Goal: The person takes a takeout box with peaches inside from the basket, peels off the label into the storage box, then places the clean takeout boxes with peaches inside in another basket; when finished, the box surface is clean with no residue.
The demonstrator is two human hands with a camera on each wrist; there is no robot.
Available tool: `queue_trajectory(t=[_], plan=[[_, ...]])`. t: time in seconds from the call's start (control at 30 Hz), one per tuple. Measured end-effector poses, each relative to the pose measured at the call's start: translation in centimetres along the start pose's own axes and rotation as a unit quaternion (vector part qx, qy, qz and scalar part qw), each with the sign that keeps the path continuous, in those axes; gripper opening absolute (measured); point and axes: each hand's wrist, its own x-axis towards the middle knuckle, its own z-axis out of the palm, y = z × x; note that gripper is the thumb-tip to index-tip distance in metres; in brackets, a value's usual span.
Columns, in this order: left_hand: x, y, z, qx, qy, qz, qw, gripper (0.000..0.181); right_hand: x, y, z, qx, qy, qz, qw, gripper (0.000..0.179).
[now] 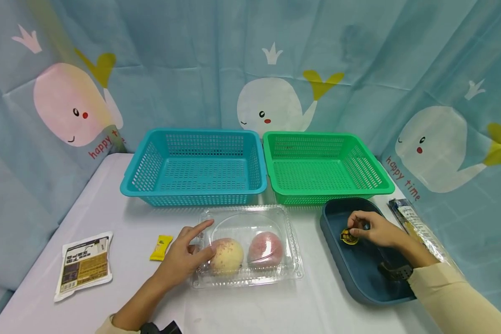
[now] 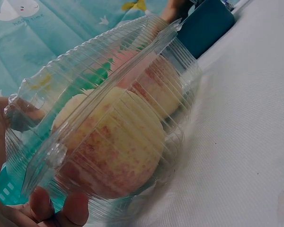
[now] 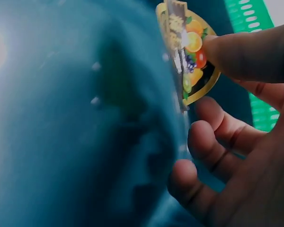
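Note:
My left hand (image 1: 181,257) grips the left side of a clear plastic clamshell box (image 1: 291,260), its fingertips (image 2: 75,208) at the box's lower edge in the left wrist view. Inside the box sit a yellow peach with reddish speckles (image 1: 227,256) and a pinker peach (image 1: 265,249). Over a dark blue tray (image 1: 350,273) on the right, my right hand (image 1: 373,228) pinches a black and gold label (image 1: 349,237). The right wrist view shows printed fruit on this label (image 3: 194,56), with the thumb against it and the other fingers loosely bent.
A blue basket (image 1: 192,192) and a green basket (image 1: 325,191) stand at the back. On the left lie a flat food packet (image 1: 85,264) and a small yellow packet (image 1: 161,247). A long shiny packet (image 1: 421,227) lies right of the tray. A patterned curtain (image 1: 183,83) encloses the table.

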Motion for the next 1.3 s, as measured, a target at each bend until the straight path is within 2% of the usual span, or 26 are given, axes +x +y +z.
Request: queue_trajectory(t=[0.3,0.47,0.77,0.97,1.17,1.3], plan=[[0.0,0.0,-0.1,0.004,0.001,0.007,1.0000,0.060,-0.3,1.1,0.6,-0.012,-0.029,0.001,0.9995,0.014],[0.1,0.1,-0.1,0.011,0.004,0.008,0.9999,0.060,-0.1,1.2,0.8,-0.012,-0.042,0.015,0.9989,0.017],[0.1,0.2,-0.1,0.011,0.005,0.001,0.9999,0.060,-0.4,1.2,1.2,-0.125,-0.016,0.048,0.9909,0.029],[0.0,0.2,-0.1,0.003,0.002,-0.009,1.0000,0.060,-0.4,1.1,1.5,-0.130,-0.002,0.046,0.9904,0.043],[0.0,0.2,0.0,0.003,0.001,-0.007,1.0000,0.060,-0.5,1.3,1.7,-0.142,0.000,0.025,0.9895,0.038],[0.0,0.2,0.0,0.003,0.002,-0.005,1.0000,0.060,-0.7,1.3,1.7,-0.135,-0.009,0.040,0.9901,0.033]])
